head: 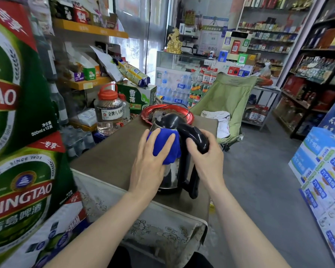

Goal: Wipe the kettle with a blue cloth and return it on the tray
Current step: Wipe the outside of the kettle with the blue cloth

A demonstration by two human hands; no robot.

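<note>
Head view looks down on a kettle (172, 176) with a steel body, black lid and black handle (193, 136), its base on the brown surface (114, 157). The kettle is off the red tray (188, 115), which lies just behind it at the far end of the surface with a black cord arching over it.

The left hand (151, 161) presses a blue cloth (173, 151) against the upper left side of the kettle. Its fingers (153, 135) lie spread and fairly straight over the cloth, which bunches out between and below them. The right hand (207, 161) grips the top of the handle, thumb on the near side and the other fingers curled round the far side.

A patterned cover (153, 229) hangs over the near edge of the surface. Left of the tray stands a clear jar (108, 111) with a red cap. Beer cases (17, 93) fill the left side. Beyond the surface is a green folding chair (224, 97) with a white rag (219, 117) on its seat, and stocked shelves (317, 74) line the right wall.
</note>
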